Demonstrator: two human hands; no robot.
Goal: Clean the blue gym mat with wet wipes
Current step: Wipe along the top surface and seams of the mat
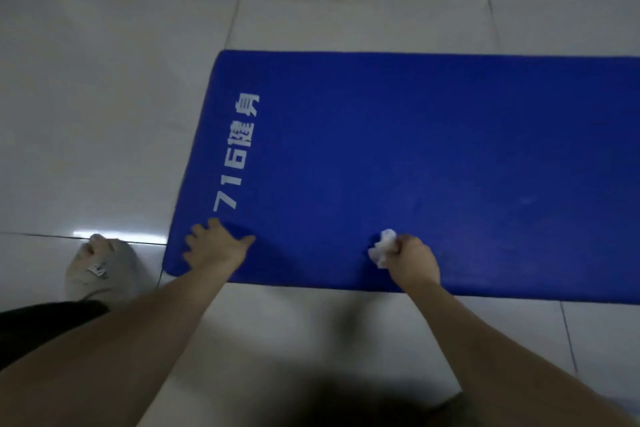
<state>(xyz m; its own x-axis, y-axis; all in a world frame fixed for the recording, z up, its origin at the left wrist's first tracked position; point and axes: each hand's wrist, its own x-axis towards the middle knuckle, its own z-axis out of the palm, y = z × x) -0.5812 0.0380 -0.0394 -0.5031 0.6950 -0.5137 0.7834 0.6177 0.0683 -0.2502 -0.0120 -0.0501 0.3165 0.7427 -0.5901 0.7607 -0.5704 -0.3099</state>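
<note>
Observed left hand (216, 248) spread flat on the near left corner of the blue gym mat (433, 135), right hand (414, 262) clutching a crumpled wet wipe (382, 248) by the near edge. Judged underway: far and right stretches likely unwiped.

Person wears black clothing (45, 322) and a grey slipper (104, 274).

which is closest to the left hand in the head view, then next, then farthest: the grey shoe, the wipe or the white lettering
1. white lettering, printed on the blue mat, just past the fingertips of the left hand
2. grey shoe, on the floor to its left
3. wipe, to its right, bunched in the right hand
</note>
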